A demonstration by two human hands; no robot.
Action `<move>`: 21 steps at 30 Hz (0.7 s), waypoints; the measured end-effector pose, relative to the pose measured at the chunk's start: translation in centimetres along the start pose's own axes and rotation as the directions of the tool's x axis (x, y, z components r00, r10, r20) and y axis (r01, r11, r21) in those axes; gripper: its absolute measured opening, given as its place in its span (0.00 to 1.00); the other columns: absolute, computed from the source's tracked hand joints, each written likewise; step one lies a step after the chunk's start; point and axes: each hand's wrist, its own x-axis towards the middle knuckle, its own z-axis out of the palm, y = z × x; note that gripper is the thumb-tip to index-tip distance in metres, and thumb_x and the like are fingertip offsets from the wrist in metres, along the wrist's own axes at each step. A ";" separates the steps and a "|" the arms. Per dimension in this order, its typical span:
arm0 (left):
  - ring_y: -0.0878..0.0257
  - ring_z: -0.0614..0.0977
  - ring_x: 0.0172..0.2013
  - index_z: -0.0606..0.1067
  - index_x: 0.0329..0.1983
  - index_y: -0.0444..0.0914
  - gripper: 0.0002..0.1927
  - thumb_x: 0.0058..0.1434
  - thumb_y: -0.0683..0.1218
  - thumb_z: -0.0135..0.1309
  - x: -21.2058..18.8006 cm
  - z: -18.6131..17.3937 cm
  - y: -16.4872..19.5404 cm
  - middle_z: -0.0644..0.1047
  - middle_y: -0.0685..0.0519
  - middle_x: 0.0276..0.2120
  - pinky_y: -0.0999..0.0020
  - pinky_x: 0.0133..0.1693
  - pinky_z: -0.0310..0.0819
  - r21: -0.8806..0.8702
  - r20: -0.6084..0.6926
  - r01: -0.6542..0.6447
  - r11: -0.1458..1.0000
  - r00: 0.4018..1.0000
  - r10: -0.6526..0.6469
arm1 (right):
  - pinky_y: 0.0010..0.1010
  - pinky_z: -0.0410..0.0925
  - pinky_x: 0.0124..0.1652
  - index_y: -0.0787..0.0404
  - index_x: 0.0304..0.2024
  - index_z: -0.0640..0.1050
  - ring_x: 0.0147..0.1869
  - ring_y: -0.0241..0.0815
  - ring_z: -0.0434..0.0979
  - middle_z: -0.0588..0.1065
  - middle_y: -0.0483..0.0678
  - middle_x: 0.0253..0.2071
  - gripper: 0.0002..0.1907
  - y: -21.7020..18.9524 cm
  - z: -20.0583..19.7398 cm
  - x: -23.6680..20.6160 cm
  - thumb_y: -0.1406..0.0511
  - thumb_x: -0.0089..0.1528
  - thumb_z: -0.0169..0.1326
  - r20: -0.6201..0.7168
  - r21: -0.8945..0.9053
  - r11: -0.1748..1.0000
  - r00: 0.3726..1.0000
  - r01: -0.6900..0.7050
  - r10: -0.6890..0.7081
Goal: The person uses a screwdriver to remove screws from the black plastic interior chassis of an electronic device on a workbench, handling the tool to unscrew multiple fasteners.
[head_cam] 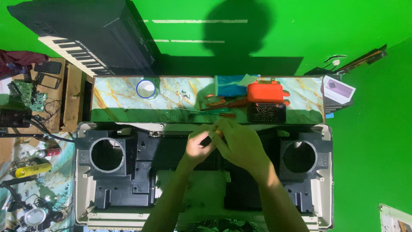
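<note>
Before you lies a cream casing [86,202] with a black inner frame [128,172]. Your marble-patterned board [120,96], veined orange on pale green, carries a blue-rimmed white cup [146,89] and an orange box [265,92]. The backdrop [365,25] is vivid green.

The small black-and-orange tool [211,138] is mostly hidden inside the grip of the left hand [198,148] and right hand [241,144]; its tip and what it touches can't be made out. Both forearms are cut off by the bottom edge. The cream-and-black opened keyboard casing [107,189] runs out of frame at the bottom, and the tangle of wires there is only partly visible. Contents of the dark open bit case [266,113] are too small to tell apart. The black piano keyboard [86,38] is cut at the top edge; the white card at the bottom right corner [395,217] is also cropped.
</note>
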 end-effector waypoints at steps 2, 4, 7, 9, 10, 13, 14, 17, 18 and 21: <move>0.65 0.84 0.45 0.78 0.54 0.33 0.16 0.62 0.36 0.61 0.0 0.1 -0.1 0.83 0.48 0.47 0.71 0.48 0.78 0.008 -0.020 -0.012 1.000 1.000 0.012 | 0.45 0.70 0.34 0.60 0.43 0.76 0.38 0.59 0.80 0.78 0.55 0.37 0.11 0.0 0.0 0.0 0.60 0.63 0.57 -0.014 0.005 1.000 1.000 0.002 -0.002; 0.65 0.84 0.44 0.78 0.53 0.33 0.16 0.61 0.35 0.61 -0.1 0.2 -0.5 0.84 0.48 0.46 0.71 0.47 0.78 -0.022 -0.051 -0.009 1.000 0.999 0.008 | 0.44 0.70 0.34 0.59 0.43 0.76 0.38 0.58 0.80 0.78 0.54 0.37 0.11 0.1 0.0 -0.1 0.61 0.62 0.58 -0.034 -0.007 0.999 0.999 0.035 -0.035; 0.66 0.84 0.41 0.79 0.51 0.34 0.15 0.59 0.35 0.62 -0.4 0.2 -1.2 0.84 0.49 0.43 0.71 0.44 0.78 0.035 -0.067 0.035 0.999 0.997 -0.032 | 0.44 0.70 0.33 0.60 0.43 0.76 0.37 0.59 0.80 0.78 0.55 0.36 0.12 0.1 0.1 0.0 0.61 0.61 0.59 -0.031 -0.010 0.999 0.999 0.041 -0.041; 0.65 0.84 0.42 0.78 0.51 0.33 0.17 0.58 0.35 0.62 -0.4 0.3 -1.5 0.83 0.49 0.43 0.70 0.45 0.78 0.072 -0.093 -0.025 0.997 0.995 0.032 | 0.44 0.70 0.32 0.59 0.42 0.76 0.37 0.59 0.79 0.78 0.54 0.36 0.10 -0.1 0.1 0.0 0.62 0.62 0.59 -0.036 -0.002 0.999 0.999 0.037 -0.038; 0.64 0.84 0.41 0.78 0.51 0.33 0.17 0.58 0.35 0.62 -0.4 0.3 -1.6 0.83 0.49 0.43 0.70 0.45 0.78 0.090 -0.105 -0.050 0.995 0.993 0.059 | 0.44 0.70 0.32 0.59 0.42 0.76 0.36 0.58 0.79 0.78 0.53 0.36 0.10 -0.2 0.1 0.0 0.62 0.62 0.59 -0.039 0.002 0.999 0.999 0.036 -0.036; 0.63 0.84 0.40 0.78 0.50 0.33 0.16 0.58 0.36 0.63 -0.3 0.3 -1.3 0.83 0.49 0.41 0.69 0.46 0.78 0.136 -0.113 -0.066 0.988 0.990 0.082 | 0.43 0.70 0.33 0.59 0.42 0.76 0.36 0.57 0.79 0.76 0.53 0.37 0.09 -0.4 -0.3 0.1 0.64 0.61 0.58 -0.019 0.029 0.997 0.997 0.071 -0.070; 0.63 0.84 0.40 0.78 0.50 0.33 0.16 0.58 0.36 0.63 -0.2 0.3 -1.2 0.83 0.48 0.41 0.69 0.46 0.78 0.150 -0.112 -0.076 0.986 0.989 0.093 | 0.43 0.70 0.32 0.59 0.41 0.76 0.35 0.57 0.79 0.76 0.53 0.37 0.09 -0.5 -0.4 0.1 0.64 0.60 0.58 -0.024 0.025 0.998 0.998 0.053 -0.053; 0.61 0.84 0.38 0.79 0.50 0.34 0.16 0.57 0.36 0.64 0.0 0.4 -0.8 0.82 0.48 0.39 0.68 0.46 0.78 0.180 -0.118 -0.079 0.980 0.988 0.101 | 0.43 0.70 0.31 0.60 0.40 0.75 0.34 0.57 0.78 0.76 0.52 0.37 0.10 -0.7 -0.5 0.2 0.64 0.58 0.59 -0.028 0.016 1.000 0.999 0.016 -0.016; 0.61 0.84 0.38 0.79 0.50 0.34 0.16 0.57 0.36 0.64 0.1 0.4 -0.8 0.82 0.48 0.38 0.68 0.46 0.78 0.188 -0.120 -0.046 0.981 0.990 0.069 | 0.43 0.69 0.31 0.60 0.40 0.76 0.34 0.57 0.78 0.76 0.52 0.37 0.10 -0.8 -0.6 0.2 0.64 0.58 0.59 -0.021 0.015 1.000 1.000 0.015 -0.015; 0.57 0.84 0.45 0.77 0.54 0.32 0.19 0.58 0.36 0.61 -0.2 0.3 -1.3 0.81 0.44 0.46 0.67 0.48 0.77 0.143 -0.102 -0.073 0.987 0.991 0.088 | 0.43 0.70 0.32 0.60 0.41 0.76 0.36 0.57 0.78 0.74 0.52 0.38 0.09 -0.9 -0.9 0.3 0.65 0.59 0.58 -0.018 0.003 0.999 0.999 0.042 -0.042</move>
